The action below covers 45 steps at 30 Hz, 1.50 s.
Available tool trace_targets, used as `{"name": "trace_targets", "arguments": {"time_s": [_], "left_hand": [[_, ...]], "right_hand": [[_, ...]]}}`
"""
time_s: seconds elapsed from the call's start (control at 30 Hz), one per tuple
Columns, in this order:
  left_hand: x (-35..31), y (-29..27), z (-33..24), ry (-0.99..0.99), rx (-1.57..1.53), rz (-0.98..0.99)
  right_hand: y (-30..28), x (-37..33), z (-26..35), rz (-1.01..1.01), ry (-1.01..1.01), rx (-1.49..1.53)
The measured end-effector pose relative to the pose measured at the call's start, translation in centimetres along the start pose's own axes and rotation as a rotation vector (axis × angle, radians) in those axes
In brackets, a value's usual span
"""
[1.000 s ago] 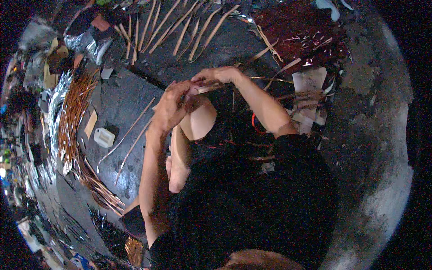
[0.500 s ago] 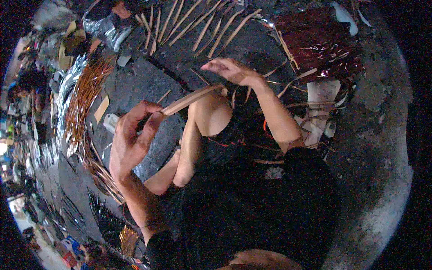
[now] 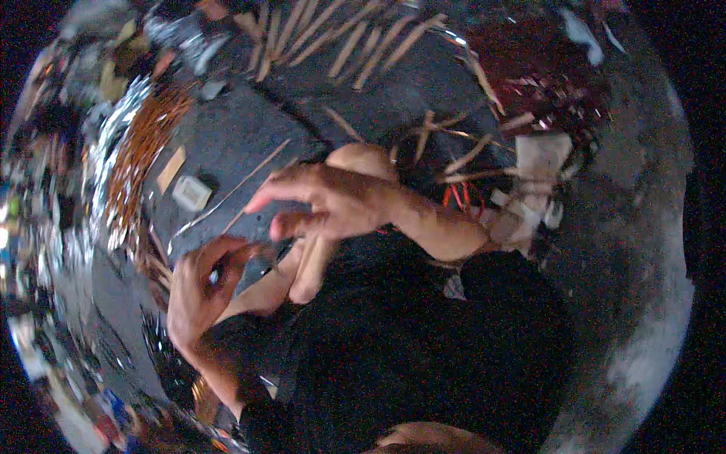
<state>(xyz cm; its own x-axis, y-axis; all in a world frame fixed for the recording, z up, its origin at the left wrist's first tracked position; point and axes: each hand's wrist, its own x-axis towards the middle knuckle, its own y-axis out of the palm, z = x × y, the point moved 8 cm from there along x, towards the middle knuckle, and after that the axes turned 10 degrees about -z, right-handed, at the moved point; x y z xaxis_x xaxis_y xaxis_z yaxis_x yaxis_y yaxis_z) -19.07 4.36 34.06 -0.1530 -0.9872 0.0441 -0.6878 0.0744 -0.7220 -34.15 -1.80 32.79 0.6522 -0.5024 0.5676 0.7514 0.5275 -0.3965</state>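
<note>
My left hand is raised at the left, its thumb and forefinger pinched together. Whatever sits at those fingertips is blurred and I cannot make it out. Close by, over my bent knee, my right hand points left with thumb and fingers apart, and nothing shows between them. A thin, pale brown strip lies on the dark floor beyond both hands. Farther off, several flat brown strips are spread in a rough row.
Shiny dark red material is heaped at the far right. A bundle of thin copper-coloured strands lies at the left, near a small white container. Pale scraps and loose strips lie right of my knee. Blurred clutter lines the left rim.
My right hand has swung down and left, close to my left hand. My left hand has dropped slightly; the flat brown strip it held out no longer shows clearly.
</note>
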Motion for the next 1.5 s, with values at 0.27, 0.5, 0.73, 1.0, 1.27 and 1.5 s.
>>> {"name": "trace_targets", "arguments": {"time_s": [0.27, 0.5, 0.73, 1.0, 1.27, 1.5], "left_hand": [[-7.5, -9.7, 6.5, -0.454, 0.087, -0.341], [-8.5, -7.5, 8.4, -0.341, -0.322, -0.479], [-11.2, -6.9, 11.0, -0.354, -0.871, -0.844], [-12.8, -5.7, 13.2, -0.144, -0.957, -1.071], [-12.2, -4.7, 12.9, 0.053, -1.39, -1.17], [-12.7, -5.0, 12.8, -0.056, -1.445, -1.451]], "right_hand": [[8.5, 4.9, -2.8, 0.185, 0.35, 0.094], [15.4, 7.0, 0.8, 0.13, 0.202, 0.25], [14.7, 8.8, 2.9, -0.073, 0.064, 0.117], [16.3, 9.1, 4.9, -0.118, -0.023, 0.098], [18.1, 8.9, 5.4, -0.17, 0.015, 0.122], [20.3, 9.3, 5.7, -0.224, -0.043, 0.045]]}}
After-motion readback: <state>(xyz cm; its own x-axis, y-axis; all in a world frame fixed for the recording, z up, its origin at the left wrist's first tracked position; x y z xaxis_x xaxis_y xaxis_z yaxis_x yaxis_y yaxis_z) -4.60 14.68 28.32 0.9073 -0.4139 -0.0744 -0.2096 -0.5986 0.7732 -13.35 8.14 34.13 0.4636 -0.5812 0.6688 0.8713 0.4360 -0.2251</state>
